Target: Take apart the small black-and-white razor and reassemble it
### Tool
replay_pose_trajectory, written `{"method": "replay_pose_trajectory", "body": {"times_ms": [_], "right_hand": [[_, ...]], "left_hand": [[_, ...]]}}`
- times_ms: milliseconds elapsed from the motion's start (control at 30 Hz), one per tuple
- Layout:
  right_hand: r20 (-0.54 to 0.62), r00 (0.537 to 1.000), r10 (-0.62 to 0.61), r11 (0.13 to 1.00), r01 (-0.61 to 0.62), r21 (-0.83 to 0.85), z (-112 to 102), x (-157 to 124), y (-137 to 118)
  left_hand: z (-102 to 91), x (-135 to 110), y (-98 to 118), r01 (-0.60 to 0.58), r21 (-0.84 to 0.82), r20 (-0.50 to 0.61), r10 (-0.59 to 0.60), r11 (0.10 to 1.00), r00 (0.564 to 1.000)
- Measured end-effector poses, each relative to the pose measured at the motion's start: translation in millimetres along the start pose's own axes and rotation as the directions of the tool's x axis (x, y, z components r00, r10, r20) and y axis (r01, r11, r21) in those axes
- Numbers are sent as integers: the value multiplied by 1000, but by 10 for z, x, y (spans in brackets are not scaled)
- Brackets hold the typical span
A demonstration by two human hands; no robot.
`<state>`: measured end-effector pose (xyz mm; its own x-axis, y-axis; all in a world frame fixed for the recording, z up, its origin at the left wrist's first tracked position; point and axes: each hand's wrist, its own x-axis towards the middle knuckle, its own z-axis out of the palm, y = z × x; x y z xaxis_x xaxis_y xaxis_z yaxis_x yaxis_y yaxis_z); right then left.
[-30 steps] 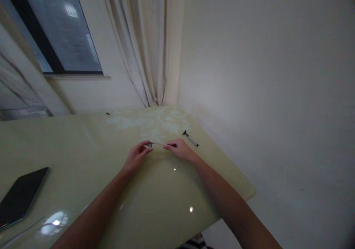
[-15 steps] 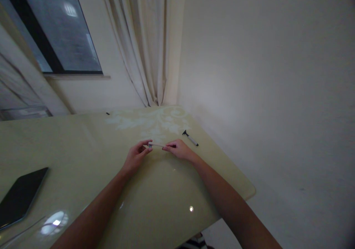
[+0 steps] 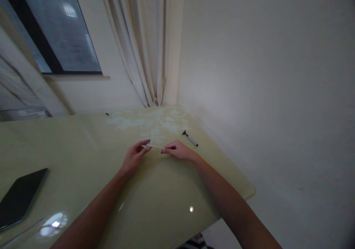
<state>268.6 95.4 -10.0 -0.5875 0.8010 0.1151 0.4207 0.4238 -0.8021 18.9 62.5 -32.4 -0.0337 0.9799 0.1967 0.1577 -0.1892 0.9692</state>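
A thin white toothbrush (image 3: 156, 147) with bluish bristles is held level just above the table, between my two hands. My left hand (image 3: 135, 154) pinches its head end between thumb and fingers, and the bristles point up beside the fingertips. At the other end, my right hand (image 3: 179, 150) is closed around the handle, hiding part of it. A razor (image 3: 190, 138) with a dark head and grey handle lies on the table just beyond my right hand.
The pale glossy table (image 3: 155, 197) meets the wall at the right and a curtain (image 3: 151, 57) behind. A dark tablet (image 3: 20, 201) lies at the left, near a thin cable (image 3: 23, 231). One small black object (image 3: 107, 113) sits by the far edge.
The toothbrush has turned in my hands: its bristles pointed down before and point up now. Both hands have shifted very slightly left. The razor has stayed in place.
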Motion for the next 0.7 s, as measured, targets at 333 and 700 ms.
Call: {"method": "replay_pose_trajectory", "body": {"times_ms": [333, 700], "right_hand": [[-662, 709, 243, 936, -350, -32, -807, -188, 278], [-693, 572, 439, 593, -764, -256, -881, -411, 513]], "left_hand": [[176, -17, 111, -203, 272, 125, 175, 940, 977], [1447, 468, 240, -103, 661, 172, -16, 744, 985]]}}
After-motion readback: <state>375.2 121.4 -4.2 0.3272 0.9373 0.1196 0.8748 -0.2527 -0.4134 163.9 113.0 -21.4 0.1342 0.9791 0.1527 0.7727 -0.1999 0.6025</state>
